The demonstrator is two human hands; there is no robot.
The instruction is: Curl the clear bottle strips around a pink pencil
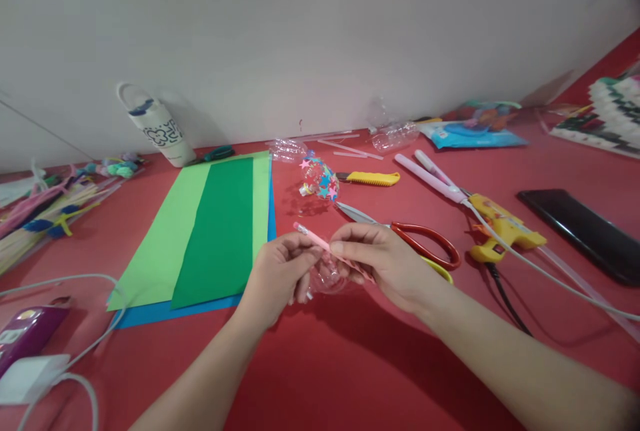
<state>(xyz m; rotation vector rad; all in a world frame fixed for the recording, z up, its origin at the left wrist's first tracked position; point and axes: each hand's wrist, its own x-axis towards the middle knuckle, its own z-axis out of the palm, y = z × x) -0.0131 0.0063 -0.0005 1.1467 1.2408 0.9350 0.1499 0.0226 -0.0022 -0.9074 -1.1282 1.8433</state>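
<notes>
A pink pencil [316, 239] with a silver band and a pink eraser end slants between my hands. My right hand [387, 256] pinches it between thumb and fingers. Below the pencil, a clear plastic piece [329, 276], maybe part of a bottle, is held by my closed left hand [280, 271], whose fingertips are partly hidden. Just beyond my hands sits a clear round plastic piece dotted with colored stars [323, 181]. Scissors [425, 237] with red handles lie by my right hand, and a yellow cutter knife [370, 178] lies behind them.
Green and blue sheets [225, 237] lie left on the red table. At right are a yellow glue gun [500, 224], a pink hair straightener [433, 177] and a black phone [580, 234]. A white tumbler [160, 134] stands by the wall. Cables [100, 277] cross both sides.
</notes>
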